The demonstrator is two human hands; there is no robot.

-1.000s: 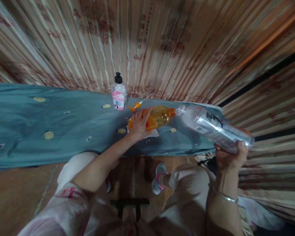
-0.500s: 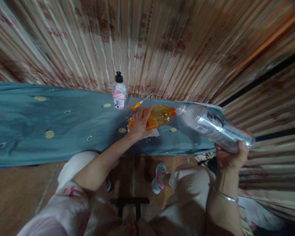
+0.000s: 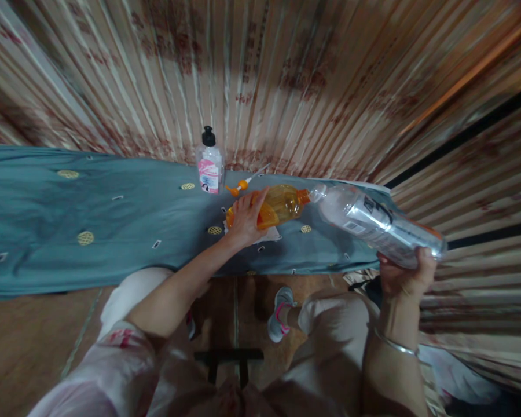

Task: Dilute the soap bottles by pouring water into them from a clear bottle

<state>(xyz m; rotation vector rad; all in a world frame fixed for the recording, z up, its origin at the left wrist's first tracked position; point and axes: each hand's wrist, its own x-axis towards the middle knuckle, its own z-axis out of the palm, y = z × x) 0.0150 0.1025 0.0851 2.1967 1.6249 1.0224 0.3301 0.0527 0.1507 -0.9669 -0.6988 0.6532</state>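
The left hand (image 3: 246, 221) is closed around the orange-tinted transparent bottle (image 3: 281, 207), fingers wrapped over its body. The right hand (image 3: 407, 273) grips the large clear plastic bottle (image 3: 375, 223) near its base, with the thumb on the near side. Both bottles lie tilted toward horizontal, neck to neck, above the blue-green patterned cloth (image 3: 125, 226); the two mouths meet or nearly meet (exact contact is too small to verify). The clear bottle carries a printed label with a barcode.

An orange pump dispenser head (image 3: 242, 185) with a pale tube rests on the cloth just beside the orange-tinted bottle, on the side toward the pleated curtain (image 3: 243, 87). A transparent bottle with a black cap and pink-and-white label (image 3: 209, 165) stands upright near the pump head. A white sheet (image 3: 270, 235) lies partly beneath the left hand and the orange-tinted bottle.
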